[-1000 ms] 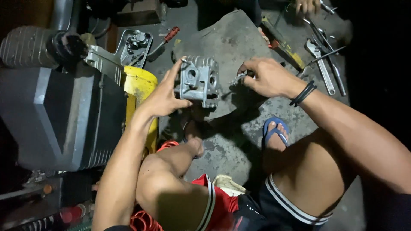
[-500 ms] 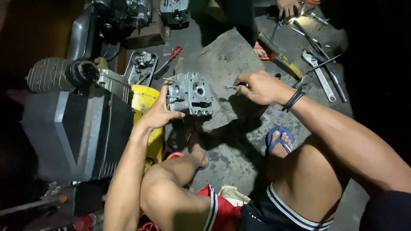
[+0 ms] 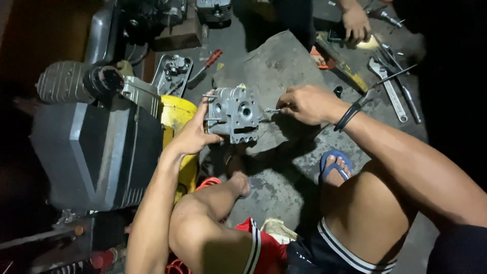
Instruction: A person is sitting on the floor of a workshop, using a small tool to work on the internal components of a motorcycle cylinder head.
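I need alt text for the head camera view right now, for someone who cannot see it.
A seated person's left hand steadies a grey cast-metal engine part above a grey cloth on the concrete floor, while the right hand pinches a small metal stud at its side. Wrenches and another person's hand lie beyond.

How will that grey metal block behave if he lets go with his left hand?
The metal block looks like solid cast metal, so probably stiff and heavy for its size. Only the left hand seems to steady it; released, it may tip. Its boxy shape makes rolling unlikely.
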